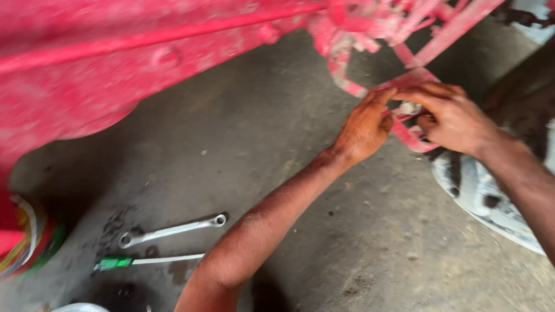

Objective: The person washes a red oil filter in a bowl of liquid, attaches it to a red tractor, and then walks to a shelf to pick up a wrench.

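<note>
A large red-painted machine body (104, 63) fills the top left. From it a red metal linkage with a curved bracket (407, 136) reaches down at the upper right. My left hand (363, 130) and my right hand (454, 115) meet at that bracket, fingers pressed around a small pale metal part (409, 107) between them. The picture is blurred, so I cannot tell which hand grips the part. Both forearms come in from the bottom and right edges.
On the grey concrete floor (277, 150) lie a silver ring spanner (172, 230) and a green-handled screwdriver (144, 261) at lower left. A white, scuffed curved object (491, 202) lies on the floor at the right. Coloured hoses or straps (26, 237) sit at the far left.
</note>
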